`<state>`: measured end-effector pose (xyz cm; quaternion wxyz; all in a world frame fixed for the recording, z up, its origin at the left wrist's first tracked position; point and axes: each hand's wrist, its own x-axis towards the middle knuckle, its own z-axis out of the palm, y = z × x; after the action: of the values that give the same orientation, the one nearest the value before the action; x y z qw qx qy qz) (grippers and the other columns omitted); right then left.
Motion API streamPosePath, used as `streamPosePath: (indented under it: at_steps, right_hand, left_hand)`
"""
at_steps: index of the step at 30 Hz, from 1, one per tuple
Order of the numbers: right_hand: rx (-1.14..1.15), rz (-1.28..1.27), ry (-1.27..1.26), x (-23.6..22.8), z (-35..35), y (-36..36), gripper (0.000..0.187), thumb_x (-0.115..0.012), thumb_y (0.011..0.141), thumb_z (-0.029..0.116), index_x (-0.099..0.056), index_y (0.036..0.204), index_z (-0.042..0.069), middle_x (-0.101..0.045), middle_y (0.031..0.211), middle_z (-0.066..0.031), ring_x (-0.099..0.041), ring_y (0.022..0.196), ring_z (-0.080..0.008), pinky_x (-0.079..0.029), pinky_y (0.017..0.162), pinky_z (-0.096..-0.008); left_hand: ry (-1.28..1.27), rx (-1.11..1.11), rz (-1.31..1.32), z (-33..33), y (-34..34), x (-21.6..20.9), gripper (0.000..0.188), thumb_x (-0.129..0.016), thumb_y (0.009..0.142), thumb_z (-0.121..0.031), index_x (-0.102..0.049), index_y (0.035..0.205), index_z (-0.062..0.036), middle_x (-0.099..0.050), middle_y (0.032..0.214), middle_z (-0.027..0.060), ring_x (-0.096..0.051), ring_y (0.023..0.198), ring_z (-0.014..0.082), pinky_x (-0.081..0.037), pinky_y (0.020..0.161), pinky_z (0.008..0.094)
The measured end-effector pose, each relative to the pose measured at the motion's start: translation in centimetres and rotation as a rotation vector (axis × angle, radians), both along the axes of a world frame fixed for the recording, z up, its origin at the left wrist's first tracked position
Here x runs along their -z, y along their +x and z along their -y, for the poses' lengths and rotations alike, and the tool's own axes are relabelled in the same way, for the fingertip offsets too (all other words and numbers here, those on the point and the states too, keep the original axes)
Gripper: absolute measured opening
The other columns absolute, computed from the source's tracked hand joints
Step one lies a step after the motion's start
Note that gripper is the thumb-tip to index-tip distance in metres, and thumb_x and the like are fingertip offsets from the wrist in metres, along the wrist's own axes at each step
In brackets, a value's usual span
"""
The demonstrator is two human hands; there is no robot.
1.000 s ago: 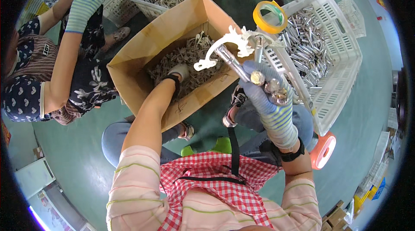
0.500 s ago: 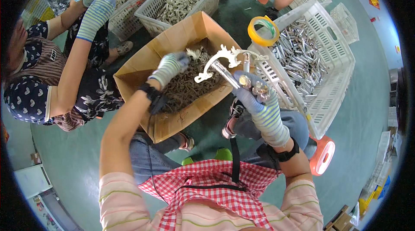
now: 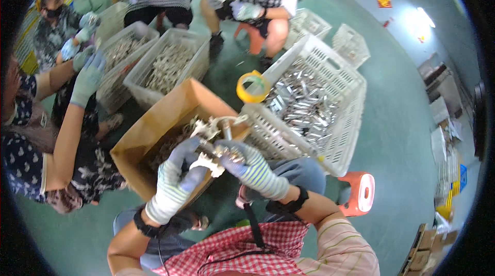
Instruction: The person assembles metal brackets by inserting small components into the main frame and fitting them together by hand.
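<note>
My left hand (image 3: 174, 182), in a striped glove, is closed on the white curved plastic part (image 3: 208, 164), thumb and fingers around its near end. Close against it, my right hand (image 3: 256, 171) is wrapped around several shiny metal tubes (image 3: 227, 130) fitted to the white plastic. More of the white plastic, with a toothed outline, stands up beyond my fingers. Blur and the gloves hide exactly how the pieces join. Beneath both hands is an open cardboard box (image 3: 135, 148) with small parts inside, partly covered by my arms.
Right of the box stands a white slatted crate (image 3: 330, 82) of metal tubes, with a yellow tape roll (image 3: 252, 87) at its corner. Two crates of pale parts, one a grey crate (image 3: 135, 90), lie beyond. Co-workers sit left and ahead. An orange stool (image 3: 356, 194) is at my right.
My left hand has come out of the box to the part in my right hand and now grips it. Both hands are nearer to me. The view has tilted up and turned right.
</note>
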<state>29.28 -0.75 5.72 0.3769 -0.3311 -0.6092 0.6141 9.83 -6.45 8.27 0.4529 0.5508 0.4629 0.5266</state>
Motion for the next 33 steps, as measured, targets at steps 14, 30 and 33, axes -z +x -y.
streamPosePath:
  at_steps: [14, 30, 33]
  right_hand:
    - [0.032, 0.105, 0.005, 0.2, 0.3, 0.2, 0.026, -0.062, 0.086, 0.019, -0.058, 0.109, 0.006, -0.058, 0.081, 0.0003, -0.051, 0.078, -0.0056, -0.044, 0.072, -0.0231]
    - [0.025, 0.046, -0.042, 0.4, 1.0, -0.3, 0.023, -0.064, 0.083, 0.006, -0.061, 0.106, 0.002, -0.064, 0.092, -0.0005, -0.058, 0.084, -0.0063, -0.046, 0.076, -0.0217]
    - [0.047, 0.057, -0.062, 0.6, 1.1, 0.0, 0.025, -0.064, 0.083, 0.005, -0.060, 0.108, 0.002, -0.064, 0.095, -0.0015, -0.058, 0.086, -0.0073, -0.046, 0.077, -0.0222]
  left_hand:
    - [0.022, -0.140, 0.116, -0.2, 0.0, -0.8, 0.027, -0.046, 0.091, -0.008, -0.055, 0.117, -0.0050, -0.055, 0.085, 0.0015, -0.046, 0.066, 0.0050, -0.040, 0.061, 0.0206]
    - [-0.108, 0.021, 0.424, 0.5, 0.3, 0.8, 0.028, -0.052, 0.091, -0.006, -0.051, 0.118, -0.0022, -0.061, 0.096, 0.0069, -0.058, 0.080, 0.0121, -0.050, 0.075, 0.0271]
    - [-0.210, 0.084, 0.301, 0.4, 0.1, 0.4, 0.030, -0.052, 0.090, -0.007, -0.051, 0.120, -0.0025, -0.061, 0.097, 0.0059, -0.059, 0.079, 0.0118, -0.050, 0.073, 0.0262]
